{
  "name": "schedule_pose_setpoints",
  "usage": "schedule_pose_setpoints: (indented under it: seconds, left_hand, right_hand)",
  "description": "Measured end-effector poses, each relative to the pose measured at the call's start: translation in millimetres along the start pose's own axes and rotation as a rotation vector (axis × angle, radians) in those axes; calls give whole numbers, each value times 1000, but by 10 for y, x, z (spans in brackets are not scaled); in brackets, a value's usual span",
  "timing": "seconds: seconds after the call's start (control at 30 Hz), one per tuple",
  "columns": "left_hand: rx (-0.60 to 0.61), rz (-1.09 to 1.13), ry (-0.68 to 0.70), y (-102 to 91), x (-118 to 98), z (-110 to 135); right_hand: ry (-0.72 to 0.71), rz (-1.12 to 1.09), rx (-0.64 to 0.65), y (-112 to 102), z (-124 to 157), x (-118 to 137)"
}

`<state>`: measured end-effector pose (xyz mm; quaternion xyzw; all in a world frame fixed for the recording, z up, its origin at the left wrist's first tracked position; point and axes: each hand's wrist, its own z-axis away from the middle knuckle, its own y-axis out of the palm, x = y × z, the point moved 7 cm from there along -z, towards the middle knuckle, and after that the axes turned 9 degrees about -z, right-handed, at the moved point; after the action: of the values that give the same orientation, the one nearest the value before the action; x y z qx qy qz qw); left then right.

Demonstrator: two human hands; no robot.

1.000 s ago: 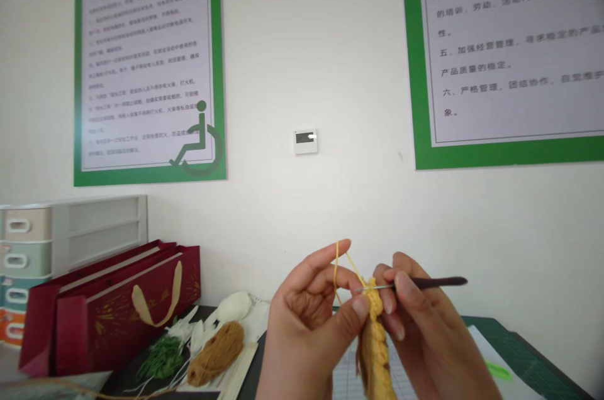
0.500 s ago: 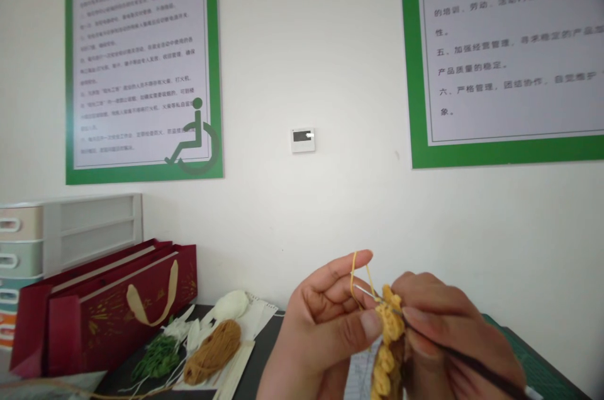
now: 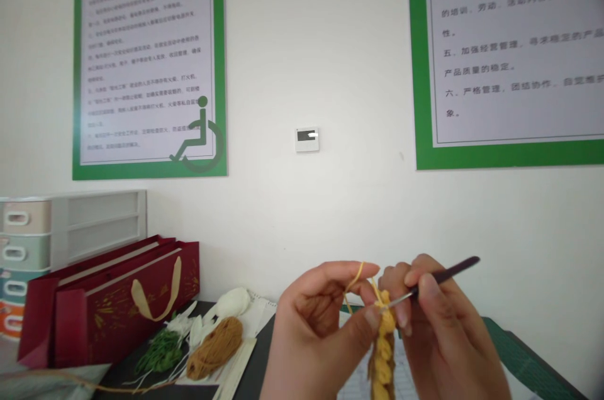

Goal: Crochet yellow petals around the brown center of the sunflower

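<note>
My left hand (image 3: pixel 325 331) pinches the top of a yellow crocheted strip (image 3: pixel 383 356) between thumb and fingers. A strand of yellow yarn (image 3: pixel 357 277) loops over its raised index finger. In my right hand (image 3: pixel 443 324) is a crochet hook (image 3: pixel 450 271) with a dark handle, its handle end pointing up to the right. The hook's metal shaft reaches down left to the strip's top edge, near my left thumb; its very tip is hidden. The strip hangs down between both hands and shows brown along one side.
On the dark table at left lie a brown yarn skein (image 3: pixel 214 348), green yarn (image 3: pixel 160 350) and a white yarn ball (image 3: pixel 233 302). Behind them stand red gift bags (image 3: pixel 117 305) and a drawer unit (image 3: pixel 99 217). A green cutting mat (image 3: pixel 528 362) lies at right.
My right hand has turned, swinging the hook's handle from pointing down right to pointing up right. My left index finger has lowered slightly and the yarn loop has shifted. The view has moved a little.
</note>
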<state>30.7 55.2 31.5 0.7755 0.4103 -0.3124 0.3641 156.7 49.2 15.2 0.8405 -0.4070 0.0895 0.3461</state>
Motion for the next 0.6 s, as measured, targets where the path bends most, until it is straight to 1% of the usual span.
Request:
schedule_pose_setpoints:
  seconds: [0.07,0.13,0.2,0.3,0.43,0.6]
  left_hand:
    - [-62,-65,75,-15,-43,6]
    - [-77,-85,98,-9,-52,7]
    - [-76,-86,102,-1,-52,6]
    - [-109,-97,103,-12,-49,14]
    - [-173,-114,123,-29,-63,35]
    - [-201,-133,101,-41,-64,48]
  right_hand:
    - [-58,93,10,16,-10,37]
    - [-145,222,27,41,-15,102]
    - [-200,305,41,61,-15,147]
    - [-221,294,50,65,-4,162]
    - [-249,289,31,47,29,149]
    - [-279,323,-1,63,36,130]
